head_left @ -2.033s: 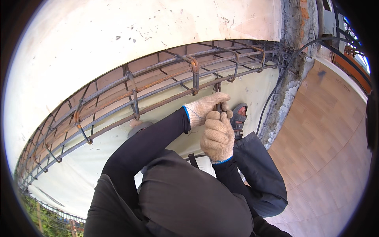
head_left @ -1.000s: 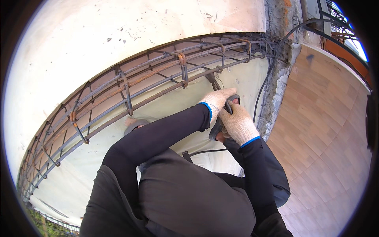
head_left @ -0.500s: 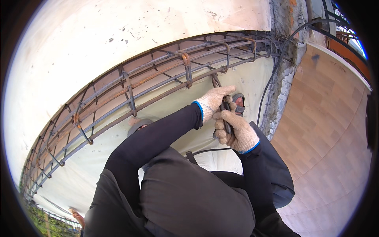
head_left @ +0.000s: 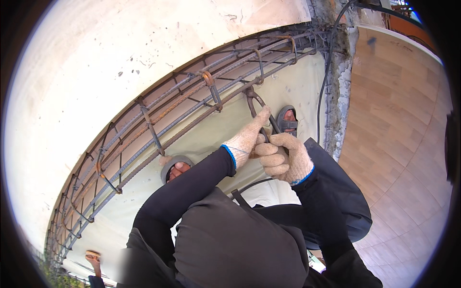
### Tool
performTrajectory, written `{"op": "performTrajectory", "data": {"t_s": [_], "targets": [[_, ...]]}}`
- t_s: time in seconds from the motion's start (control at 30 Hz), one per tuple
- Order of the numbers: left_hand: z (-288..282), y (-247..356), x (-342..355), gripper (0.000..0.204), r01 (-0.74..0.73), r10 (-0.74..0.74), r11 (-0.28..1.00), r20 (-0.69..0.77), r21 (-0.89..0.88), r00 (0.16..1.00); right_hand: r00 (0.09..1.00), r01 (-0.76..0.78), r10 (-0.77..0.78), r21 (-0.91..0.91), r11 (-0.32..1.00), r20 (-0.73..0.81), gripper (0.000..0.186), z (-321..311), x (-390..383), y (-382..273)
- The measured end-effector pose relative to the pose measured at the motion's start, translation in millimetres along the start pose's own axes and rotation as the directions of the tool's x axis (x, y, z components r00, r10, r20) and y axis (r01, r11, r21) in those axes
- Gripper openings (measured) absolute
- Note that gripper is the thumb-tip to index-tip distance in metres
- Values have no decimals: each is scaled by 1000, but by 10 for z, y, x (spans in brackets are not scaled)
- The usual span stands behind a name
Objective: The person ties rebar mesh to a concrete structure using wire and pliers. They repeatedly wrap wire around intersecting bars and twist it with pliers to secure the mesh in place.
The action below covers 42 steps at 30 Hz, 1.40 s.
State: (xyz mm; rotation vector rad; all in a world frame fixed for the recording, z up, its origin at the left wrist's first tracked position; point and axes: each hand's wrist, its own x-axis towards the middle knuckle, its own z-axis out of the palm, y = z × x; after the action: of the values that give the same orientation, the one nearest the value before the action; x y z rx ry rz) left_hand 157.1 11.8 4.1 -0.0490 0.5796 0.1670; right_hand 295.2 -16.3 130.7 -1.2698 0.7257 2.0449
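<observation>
My left hand (head_left: 245, 140) and my right hand (head_left: 288, 159), both in cream knit gloves with blue cuffs, are closed on the two handles of a dark metal plier-like tool (head_left: 272, 120), one each. Its handles are apart. The tool's head touches the lower rusty bar of a long rebar cage (head_left: 209, 109) above my hands; whether the jaws grip anything is too small to tell. My sandalled feet (head_left: 289, 123) stand on a cream sheet (head_left: 314, 98) below the cage, one either side of my hands.
A white panel (head_left: 91, 67) borders the cage above. At the right are rough concrete (head_left: 343, 89), a black cable (head_left: 320, 115) and a tiled floor (head_left: 396, 144). Another person's foot (head_left: 92, 255) shows at the lower left, with greenery near the rim.
The tool's handles have spread apart, my left hand moving down and left. The view has shifted, and more of the other person's foot shows at the lower left.
</observation>
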Motion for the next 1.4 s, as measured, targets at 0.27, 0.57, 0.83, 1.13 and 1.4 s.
{"op": "performTrajectory", "data": {"t_s": [0.27, 0.57, 0.83, 1.13, 1.4], "targets": [[-32, 57, 461, 36, -104, 139, 956, 112, -273, 984, 952, 109, -222, -445, 889, -209, 38, 44, -166, 153], [352, 59, 564, 52, -126, 150, 985, -226, 113, 963, 563, -773, -811, -449, -448, -160, 39, 143, 165, 41], [-73, -82, 324, 42, 134, 53, 833, 318, -537, 947, 998, 20, -23, 61, 998, 58, 18, -205, 105, 155], [289, 75, 559, 29, -158, 143, 961, -82, -227, 986, 642, -587, -752, -727, -357, -149, 44, 505, -142, -55], [279, -32, 404, 61, -99, 98, 995, -95, -7, 991, 766, -547, -587, -745, -382, -262, 37, 287, 156, -353]]}}
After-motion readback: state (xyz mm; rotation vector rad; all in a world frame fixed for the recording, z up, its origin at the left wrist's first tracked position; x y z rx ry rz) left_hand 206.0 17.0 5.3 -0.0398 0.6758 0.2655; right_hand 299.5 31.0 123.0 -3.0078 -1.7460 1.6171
